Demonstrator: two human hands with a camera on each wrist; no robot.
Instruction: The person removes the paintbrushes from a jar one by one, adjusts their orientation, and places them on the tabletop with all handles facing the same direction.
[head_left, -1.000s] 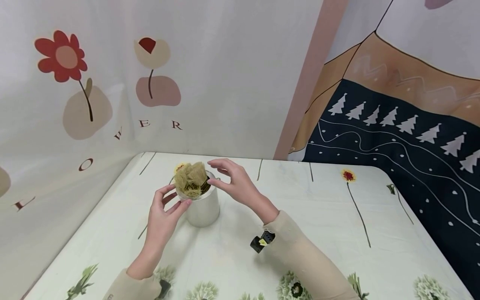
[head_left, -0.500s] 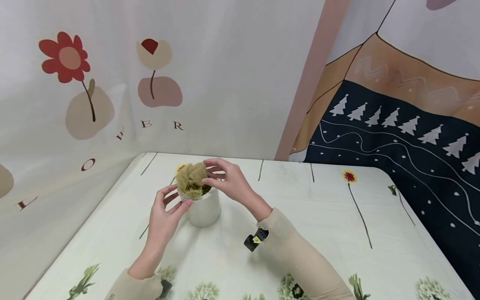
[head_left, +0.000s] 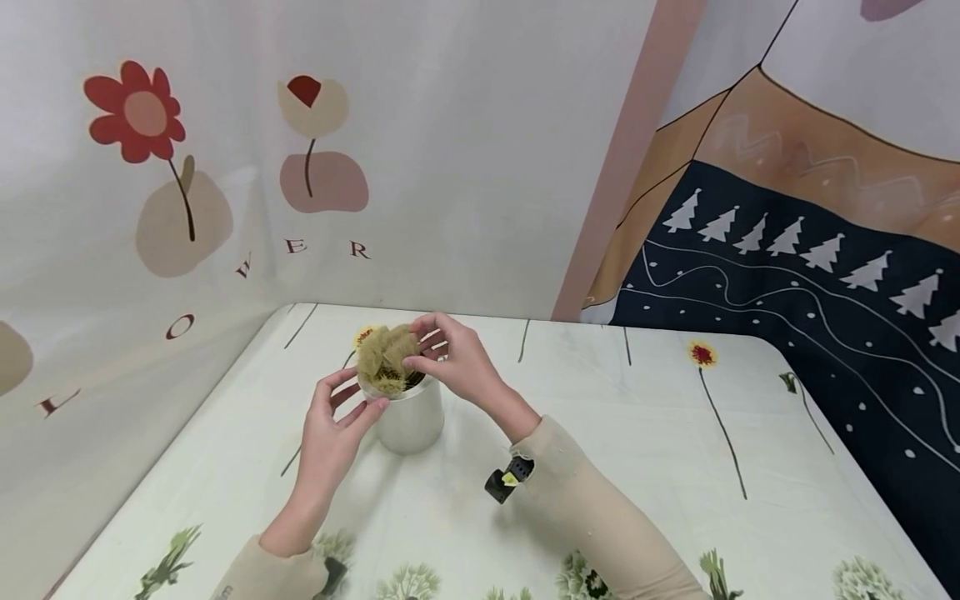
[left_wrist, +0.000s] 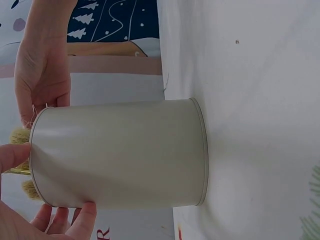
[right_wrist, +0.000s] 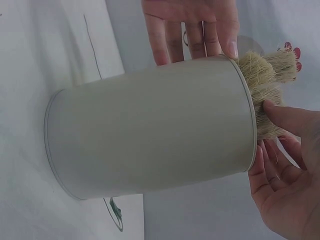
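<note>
A tall cream-white metal canister (head_left: 411,423) stands upright on the table, with a tuft of tan, straw-like bristly fibre (head_left: 381,358) rising out of its mouth. My left hand (head_left: 330,433) grips the canister near the top: thumb at the rim, fingers against the far side, as the left wrist view shows. From the other side, my right hand (head_left: 465,362) reaches to the mouth and pinches the fibre. Its thumb lies against the bristles (right_wrist: 267,95) in the right wrist view, and its other fingers curl at the rim. The lower part of the fibre is hidden inside the canister.
A white cloth (head_left: 600,417) with printed flowers covers the table. Behind the table hangs a pale curtain (head_left: 465,167) with flower prints, and at the right a dark blue cloth (head_left: 750,275) with white trees. A small black camera (head_left: 510,479) sits at my right wrist.
My right hand has moved left, from beside the canister's mouth with fingers spread, onto the fibre. The left hand has kept its hold on the canister.
</note>
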